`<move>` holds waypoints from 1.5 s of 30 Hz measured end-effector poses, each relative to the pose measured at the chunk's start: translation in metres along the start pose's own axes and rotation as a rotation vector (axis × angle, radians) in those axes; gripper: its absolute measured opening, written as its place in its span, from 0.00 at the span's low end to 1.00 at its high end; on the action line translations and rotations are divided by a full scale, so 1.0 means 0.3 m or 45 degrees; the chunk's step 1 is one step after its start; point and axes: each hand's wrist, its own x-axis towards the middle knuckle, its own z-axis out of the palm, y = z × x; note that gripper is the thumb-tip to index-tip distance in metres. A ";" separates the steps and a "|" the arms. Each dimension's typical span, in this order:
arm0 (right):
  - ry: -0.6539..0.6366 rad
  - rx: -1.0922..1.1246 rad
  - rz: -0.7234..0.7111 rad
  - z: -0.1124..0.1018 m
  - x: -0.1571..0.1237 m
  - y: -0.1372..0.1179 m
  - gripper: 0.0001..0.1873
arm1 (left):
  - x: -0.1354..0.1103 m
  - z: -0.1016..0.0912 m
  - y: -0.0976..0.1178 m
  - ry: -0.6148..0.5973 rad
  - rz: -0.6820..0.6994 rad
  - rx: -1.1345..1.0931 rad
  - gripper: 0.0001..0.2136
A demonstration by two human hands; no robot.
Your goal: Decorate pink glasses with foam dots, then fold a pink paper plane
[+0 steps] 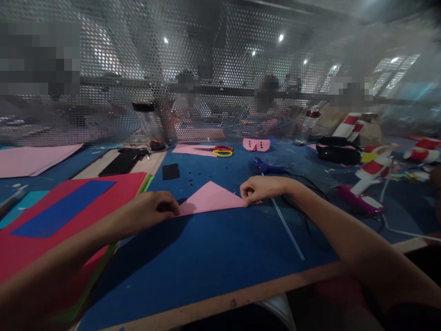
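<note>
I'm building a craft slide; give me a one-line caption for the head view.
Left hand and right hand pinch opposite corners of a pink paper triangle.

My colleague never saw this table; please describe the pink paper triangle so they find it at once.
On the blue tabletop with a brown front edge, look between the person's bare left hand and right hand. The pink paper triangle has one corner at each hand and its peak pointing away. Unlike the small pink paper with dark dots farther back, it is plain and three-sided.

The pink triangle point(211, 198) is smooth, matt paper
</note>
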 end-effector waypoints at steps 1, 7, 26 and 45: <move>0.001 -0.002 -0.004 0.000 0.000 0.001 0.17 | -0.001 0.003 0.001 0.005 0.005 0.003 0.09; 0.009 -0.006 -0.026 -0.002 0.003 0.008 0.17 | -0.006 0.048 0.029 0.115 0.127 0.046 0.08; 0.013 -0.052 -0.050 -0.001 0.005 0.022 0.14 | -0.014 0.093 0.065 0.239 0.360 0.250 0.14; 0.284 -0.369 0.067 0.033 -0.027 -0.092 0.10 | -0.017 0.112 0.069 0.272 0.513 0.429 0.19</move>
